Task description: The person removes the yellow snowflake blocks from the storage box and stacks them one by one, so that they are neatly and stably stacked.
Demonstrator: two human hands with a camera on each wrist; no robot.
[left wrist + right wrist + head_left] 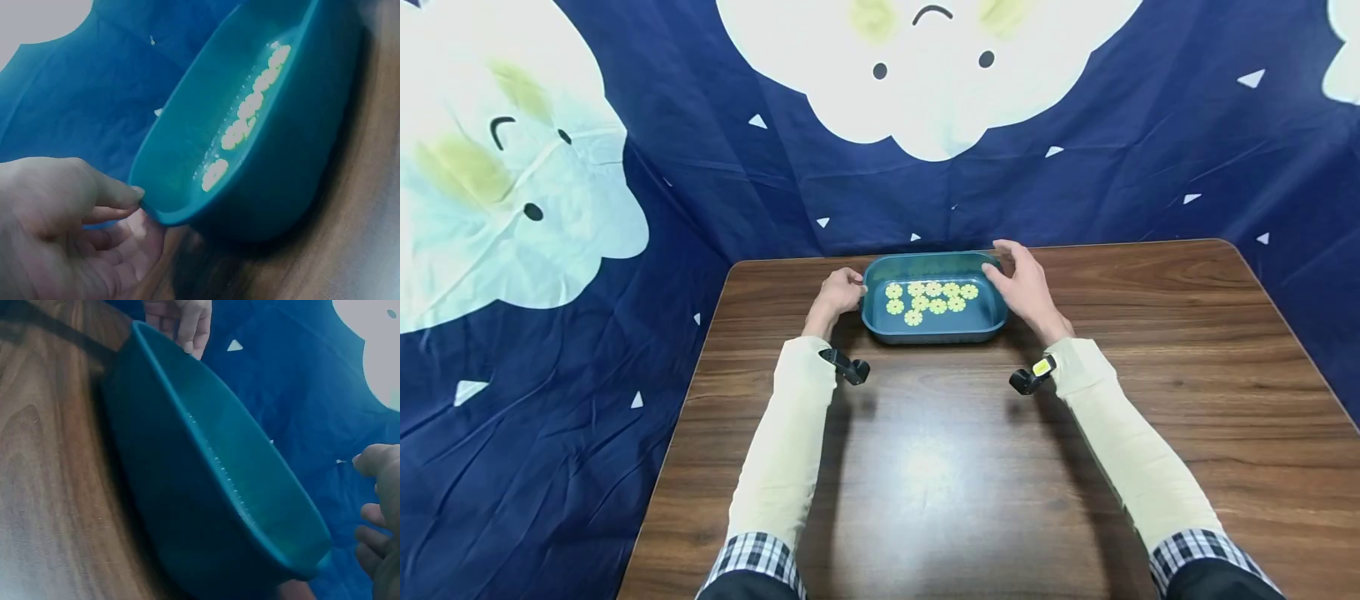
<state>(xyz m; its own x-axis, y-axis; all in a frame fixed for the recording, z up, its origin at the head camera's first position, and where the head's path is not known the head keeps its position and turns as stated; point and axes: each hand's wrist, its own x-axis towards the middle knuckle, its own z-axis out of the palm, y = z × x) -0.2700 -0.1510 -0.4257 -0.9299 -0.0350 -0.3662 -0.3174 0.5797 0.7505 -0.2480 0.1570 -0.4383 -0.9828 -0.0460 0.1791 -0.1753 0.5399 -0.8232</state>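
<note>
A teal oval basin (932, 337) stands near the back edge of the table, with several yellow flower-shaped pieces (937, 306) lying on its bottom. The left hand (840, 293) pinches the basin's left end; in the left wrist view, the thumb of that hand (81, 219) lies on the rim and its fingers are outside, below it. At the right end, the right hand (1026, 287) is held with thumb and fingers spread. The right wrist view shows this hand (381, 512) apart from the basin's rim (234, 494), holding nothing.
The brown wooden table (925, 467) extends in front of the basin and to both sides. Behind it hangs a dark blue cloth (760, 192) with white clouds and small triangles. Both wrists wear small black cameras.
</note>
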